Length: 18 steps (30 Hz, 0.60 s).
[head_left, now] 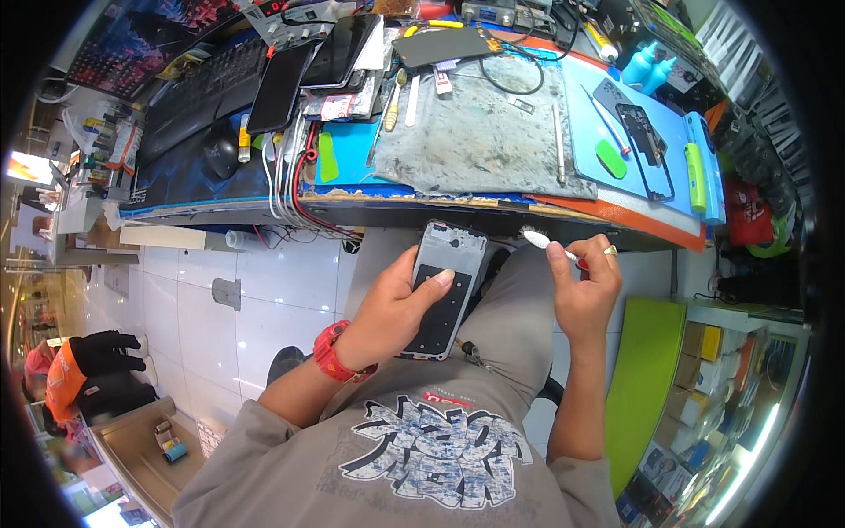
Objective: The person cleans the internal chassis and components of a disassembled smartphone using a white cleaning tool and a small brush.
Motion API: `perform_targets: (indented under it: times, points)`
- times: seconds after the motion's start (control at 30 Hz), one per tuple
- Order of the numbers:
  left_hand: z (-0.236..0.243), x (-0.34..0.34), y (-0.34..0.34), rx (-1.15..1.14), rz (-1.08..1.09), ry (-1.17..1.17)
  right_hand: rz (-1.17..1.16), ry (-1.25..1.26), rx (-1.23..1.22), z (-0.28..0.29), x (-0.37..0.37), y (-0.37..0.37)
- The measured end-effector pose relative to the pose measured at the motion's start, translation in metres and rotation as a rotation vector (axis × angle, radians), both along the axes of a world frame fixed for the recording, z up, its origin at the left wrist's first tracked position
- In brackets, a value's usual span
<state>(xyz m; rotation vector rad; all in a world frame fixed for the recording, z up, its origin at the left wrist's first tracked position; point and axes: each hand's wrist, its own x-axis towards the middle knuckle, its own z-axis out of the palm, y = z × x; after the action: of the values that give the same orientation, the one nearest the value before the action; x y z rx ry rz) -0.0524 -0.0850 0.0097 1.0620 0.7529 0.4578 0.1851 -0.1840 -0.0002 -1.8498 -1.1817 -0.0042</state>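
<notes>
Over my lap, my left hand (396, 304) grips a phone frame (455, 242), its thumb lying across the face. The upper part of the frame is bare grey metal with scuffed patches; the lower part is black with small dots. My right hand (585, 286) pinches a white toothbrush (535, 238) by its handle, with the bristle end pointing left toward the phone frame. Brush and frame are apart. The fingers behind the phone frame are hidden.
Ahead is a workbench with a stained grey mat (475, 132), several phones (280, 88), a wooden-handled brush (393, 101) and cables. On its right a light blue mat (594, 132) holds a phone frame, a green pick (611, 159) and blue bottles (640, 63). A green panel (647, 378) stands right.
</notes>
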Motion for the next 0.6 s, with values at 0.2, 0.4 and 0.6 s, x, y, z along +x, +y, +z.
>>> perform_targets:
  times: [0.2, 0.4, 0.6]
  points:
    - [0.002, 0.003, -0.004, 0.066, -0.046, 0.033, 0.254, -0.064, 0.075, 0.011, -0.042, 0.034]
    - [-0.001, -0.021, 0.014, 0.027, 0.076, 0.005, 0.104, -0.240, -0.069, 0.029, 0.008, 0.097]
    - [0.000, -0.034, 0.031, 0.076, 0.220, -0.054, 0.327, -0.490, -0.358, 0.019, 0.000, 0.120]
